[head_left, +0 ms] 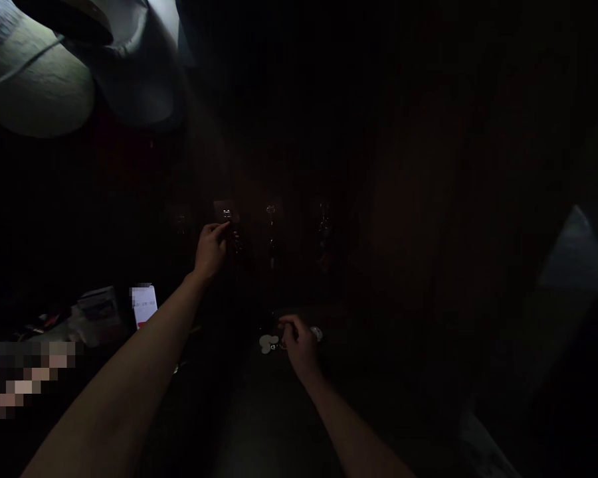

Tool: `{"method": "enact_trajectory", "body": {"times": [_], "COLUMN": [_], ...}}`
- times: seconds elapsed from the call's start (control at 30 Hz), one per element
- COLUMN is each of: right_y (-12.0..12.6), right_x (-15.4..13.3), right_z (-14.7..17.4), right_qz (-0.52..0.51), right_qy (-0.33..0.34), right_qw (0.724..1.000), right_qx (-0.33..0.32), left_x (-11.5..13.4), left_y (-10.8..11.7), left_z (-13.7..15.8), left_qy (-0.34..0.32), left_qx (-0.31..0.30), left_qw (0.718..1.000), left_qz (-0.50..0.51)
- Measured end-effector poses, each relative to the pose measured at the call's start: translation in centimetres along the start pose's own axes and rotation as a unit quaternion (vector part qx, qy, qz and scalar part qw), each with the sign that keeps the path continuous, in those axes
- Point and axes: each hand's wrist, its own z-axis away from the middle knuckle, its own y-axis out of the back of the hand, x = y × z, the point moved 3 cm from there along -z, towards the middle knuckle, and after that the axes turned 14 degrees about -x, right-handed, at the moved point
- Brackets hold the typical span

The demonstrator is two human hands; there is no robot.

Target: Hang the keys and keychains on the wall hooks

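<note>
While your left hand (212, 249) pinches a key (227, 214) at the dark door, your right hand (299, 342) closes on a keyring (268, 343) below; next, turn gently.

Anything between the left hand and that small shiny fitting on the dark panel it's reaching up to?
Nothing visible. The left hand has its fingertips right at the metal fitting on the dark panel; whether they touch is too dim to tell. The right hand is lower, at some small pale objects.

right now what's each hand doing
Left hand: fingers pinched at a small metal fitting on the dark panel.
Right hand: closed on small shiny objects, too dark to identify.
</note>
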Motion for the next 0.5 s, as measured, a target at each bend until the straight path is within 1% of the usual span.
{"method": "enact_trajectory", "body": {"times": [0.13,0.23,0.33,0.5], "right_y": [1.6,2.6,3.3,4.2], "right_x": [0.5,1.2,1.7,2.4], "right_z": [0.0,-0.1,-0.1,-0.1], "right_qz": [-0.045,-0.072,-0.083,-0.087], "right_qy": [-0.049,-0.069,-0.081,-0.107], "right_qw": [0.993,0.983,0.975,0.963], "right_qx": [0.097,0.155,0.192,0.232], "left_x": [-0.1,0.1,0.5,0.8], "left_y": [0.0,0.2,0.5,0.1], "left_z": [0.3,0.7,1.7,4.5], "left_qy": [0.022,0.019,0.010,0.036], "left_qx": [-0.005,-0.009,-0.014,-0.034], "left_qw": [1.000,0.999,0.998,0.993], "left_qz": [0.007,0.026,0.056,0.111]}}
